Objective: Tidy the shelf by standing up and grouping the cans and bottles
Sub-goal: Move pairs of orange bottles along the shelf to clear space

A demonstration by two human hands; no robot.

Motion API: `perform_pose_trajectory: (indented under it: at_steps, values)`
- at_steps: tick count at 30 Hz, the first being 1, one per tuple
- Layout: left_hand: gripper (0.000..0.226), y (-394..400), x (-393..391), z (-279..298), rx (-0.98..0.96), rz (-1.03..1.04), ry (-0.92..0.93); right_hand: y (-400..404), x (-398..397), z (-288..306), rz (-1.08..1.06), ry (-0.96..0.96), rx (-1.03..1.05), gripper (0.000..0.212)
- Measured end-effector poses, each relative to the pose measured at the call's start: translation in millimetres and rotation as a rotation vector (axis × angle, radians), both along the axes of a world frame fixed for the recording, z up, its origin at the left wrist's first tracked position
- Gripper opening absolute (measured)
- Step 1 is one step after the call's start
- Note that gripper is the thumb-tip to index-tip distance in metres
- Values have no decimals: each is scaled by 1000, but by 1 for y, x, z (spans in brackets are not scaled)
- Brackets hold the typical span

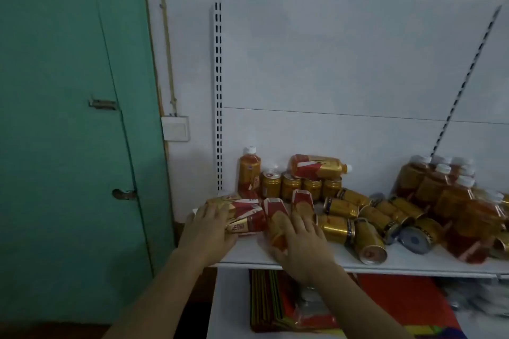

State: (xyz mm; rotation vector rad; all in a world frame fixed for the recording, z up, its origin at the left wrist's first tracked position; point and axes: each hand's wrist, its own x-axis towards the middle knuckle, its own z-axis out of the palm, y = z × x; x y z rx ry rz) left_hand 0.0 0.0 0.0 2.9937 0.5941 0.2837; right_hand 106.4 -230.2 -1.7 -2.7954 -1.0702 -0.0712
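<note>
At lower centre of the frame, both hands lay on fallen amber plastic bottles with red-and-gold labels on the white metal shelf (275, 259). The left hand (210, 228) curled its fingers over one toppled bottle (242, 217); the right hand (300, 237) gripped another (275, 223). Standing these up looked like the step in hand. Next, they would need setting beside the upright bottle (249, 170) and standing gold cans (301, 186). Toppled gold cans (355, 223) crowded the right.
</note>
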Motion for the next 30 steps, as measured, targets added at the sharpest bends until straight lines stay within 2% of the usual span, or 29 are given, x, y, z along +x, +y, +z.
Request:
perform_pose_trajectory:
  at_steps: [6, 10, 14, 18, 24, 27, 30]
  values:
    - [74, 25, 10, -26, 43, -81, -2, 15, 0, -36, -75, -125, -57, 90]
    - [84, 41, 11, -28, 65, -144, 63, 22, 1, -47, -107, -215, -4, 80]
    - [86, 41, 6, -20, 29, -192, 52, 16, 0, -41, -90, -219, -7, 81]
    - [86, 48, -5, 15, 13, -271, 40, 4, -4, -2, -52, -127, 177, 80]
    - [70, 33, 4, 109, 98, -423, 180, 1, 16, 51, -67, 81, 436, 75]
    - [68, 18, 20, 125, 143, -476, 291, 9, 33, 58, -79, 125, 465, 71]
    - [65, 10, 36, 123, 164, -513, 285, 19, 44, 56, -60, 163, 440, 75]
